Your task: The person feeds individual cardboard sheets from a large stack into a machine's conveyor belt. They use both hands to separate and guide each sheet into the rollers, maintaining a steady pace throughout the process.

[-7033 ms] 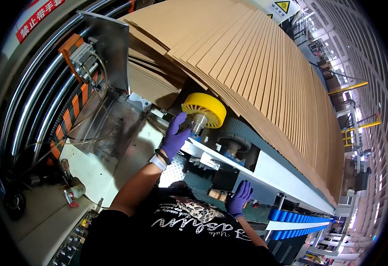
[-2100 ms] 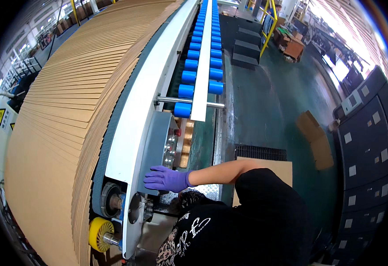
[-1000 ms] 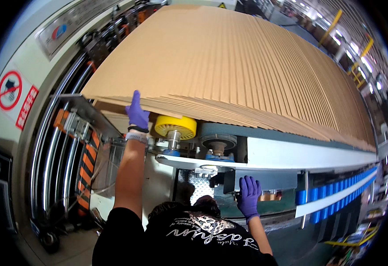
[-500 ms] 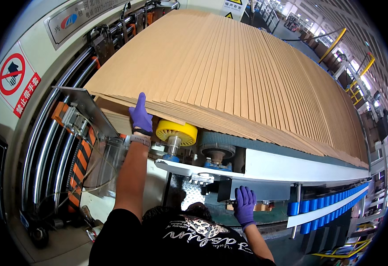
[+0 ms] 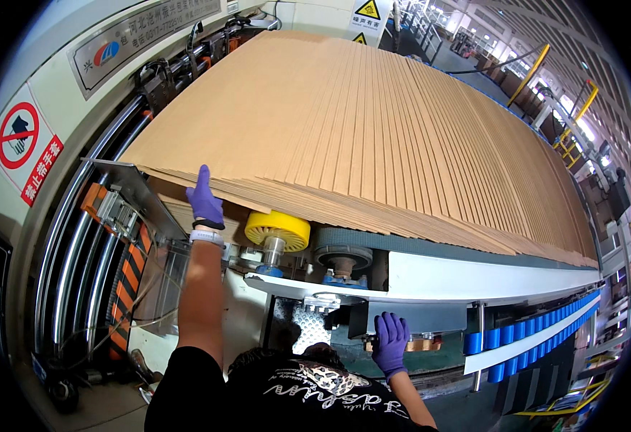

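Observation:
A long shingled run of brown corrugated cardboard sheets (image 5: 373, 137) lies on the conveyor and fills the upper middle of the view. My left hand (image 5: 204, 197), in a purple glove, is stretched up with its fingers pressed flat against the near edge of the lowest sheets, just left of a yellow wheel (image 5: 278, 229). My right hand (image 5: 391, 340), also in a purple glove, rests with fingers spread on the machine frame below the white side rail (image 5: 474, 277). Neither hand grips anything.
A grey belt pulley (image 5: 342, 257) sits right of the yellow wheel. Polished steel rollers (image 5: 78, 252) and an orange bracket (image 5: 99, 205) stand at the left. Blue conveyor rollers (image 5: 539, 335) run off to the lower right. A round red prohibition sign (image 5: 19, 135) hangs on the left wall.
Seconds ago my view faced down the conveyor line; it has swung back to the feed end. My left hand has stayed against the sheet edges and my right hand on the frame.

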{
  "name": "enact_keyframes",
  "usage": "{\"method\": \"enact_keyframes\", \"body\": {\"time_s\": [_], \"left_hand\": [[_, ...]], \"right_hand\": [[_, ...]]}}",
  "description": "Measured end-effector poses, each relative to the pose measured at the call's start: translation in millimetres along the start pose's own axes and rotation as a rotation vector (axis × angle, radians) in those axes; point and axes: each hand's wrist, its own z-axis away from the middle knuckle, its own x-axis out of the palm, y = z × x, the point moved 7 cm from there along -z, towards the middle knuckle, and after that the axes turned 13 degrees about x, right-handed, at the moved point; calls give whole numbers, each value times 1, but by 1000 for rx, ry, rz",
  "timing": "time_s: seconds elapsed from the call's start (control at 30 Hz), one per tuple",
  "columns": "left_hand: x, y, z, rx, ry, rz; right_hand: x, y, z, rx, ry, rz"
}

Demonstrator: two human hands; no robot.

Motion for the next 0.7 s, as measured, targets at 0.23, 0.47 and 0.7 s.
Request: {"method": "enact_keyframes", "body": {"time_s": [0.23,0.47,0.7], "left_hand": [[-16,7,-39,-46,-97,196],[-22,-19,-11,-297,-165,352],[-81,-79,60,185,-860,-498]], "right_hand": [[-1,-5,0,2,-18,-13],[0,-3,-2,-24,-47,-9],[3,-7,-3,-24,-56,-10]]}}
